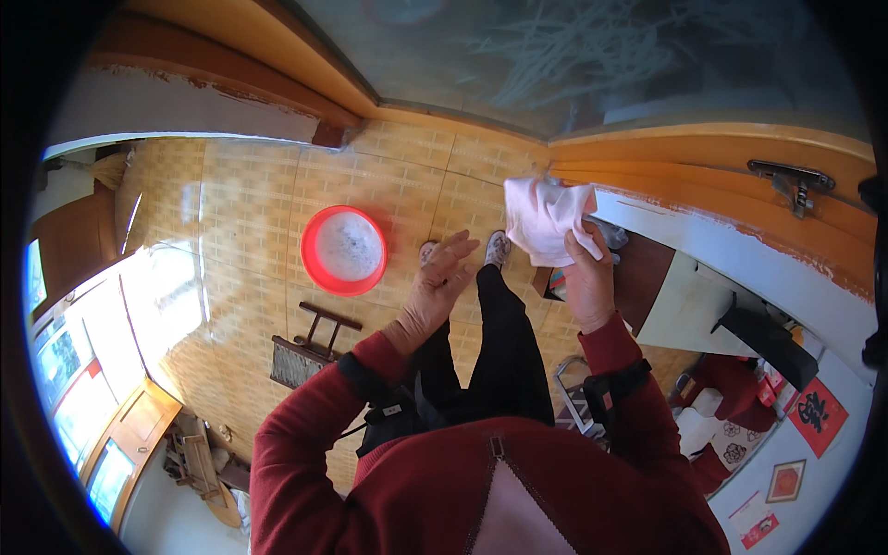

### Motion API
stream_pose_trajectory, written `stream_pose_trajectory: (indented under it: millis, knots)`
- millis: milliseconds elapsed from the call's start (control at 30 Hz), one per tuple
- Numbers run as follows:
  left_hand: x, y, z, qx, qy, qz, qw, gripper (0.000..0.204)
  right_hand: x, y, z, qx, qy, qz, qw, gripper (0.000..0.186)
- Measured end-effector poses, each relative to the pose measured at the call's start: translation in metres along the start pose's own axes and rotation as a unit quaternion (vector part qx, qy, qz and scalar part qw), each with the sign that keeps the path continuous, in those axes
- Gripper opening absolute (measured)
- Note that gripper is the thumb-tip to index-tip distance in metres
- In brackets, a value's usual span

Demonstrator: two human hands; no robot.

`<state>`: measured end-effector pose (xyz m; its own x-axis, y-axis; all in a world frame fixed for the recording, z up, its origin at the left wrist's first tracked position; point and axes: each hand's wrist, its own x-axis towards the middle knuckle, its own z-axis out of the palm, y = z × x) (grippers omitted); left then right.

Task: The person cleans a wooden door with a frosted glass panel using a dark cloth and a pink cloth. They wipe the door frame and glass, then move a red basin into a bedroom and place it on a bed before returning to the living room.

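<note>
My right hand (585, 276) grips a pale pink cloth (547, 211), raised at right of centre near the orange sill of a frosted glass pane (629, 51). My left hand (445, 272) is in the air left of the cloth, apart from it, its fingers loosely bent with nothing visible in them. Below my hands, a red basin (316, 250) of foamy water stands on the tiled floor (388, 157), left of my feet.
A small dark stool (298, 361) sits below the basin. A bright window and wooden door (146, 416) are at left. A cabinet (694, 310), a metal-framed object (571, 384) and a red seat with patterned cushions (708, 462) line the right.
</note>
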<state>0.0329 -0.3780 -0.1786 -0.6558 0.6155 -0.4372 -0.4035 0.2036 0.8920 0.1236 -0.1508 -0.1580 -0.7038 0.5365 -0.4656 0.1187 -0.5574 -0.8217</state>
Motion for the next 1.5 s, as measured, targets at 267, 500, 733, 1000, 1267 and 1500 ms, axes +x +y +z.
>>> stream_pose_trajectory:
  millis: [267,500,733,1000,1267,1500]
  knots:
    - [0.027,0.023,0.035,-0.491,-0.195,-0.088,0.844,0.071,-0.039,0.016,0.018,0.142,-0.068,0.191,0.969,0.033]
    - [0.024,-0.010,0.045,-0.496,-0.133,-0.113,0.851,0.048,-0.034,0.023,0.000,0.193,-0.042,0.241,0.950,0.041]
    - [0.026,-0.059,0.030,-0.518,-0.075,-0.144,0.840,0.055,-0.030,-0.010,-0.024,-0.270,0.089,-0.066,0.956,0.038]
    - [0.038,0.108,0.021,-0.161,0.124,0.133,0.970,0.052,0.020,-0.240,-0.036,-0.617,0.177,-0.526,0.559,0.049]
    - [0.107,0.445,0.047,0.152,0.381,0.676,0.612,0.067,0.048,-0.263,-0.024,-0.686,0.124,-0.514,0.500,0.031]
    - [0.181,0.283,0.145,0.528,0.222,0.607,0.551,0.061,0.056,-0.253,-0.033,-0.694,0.138,-0.507,0.492,0.026]
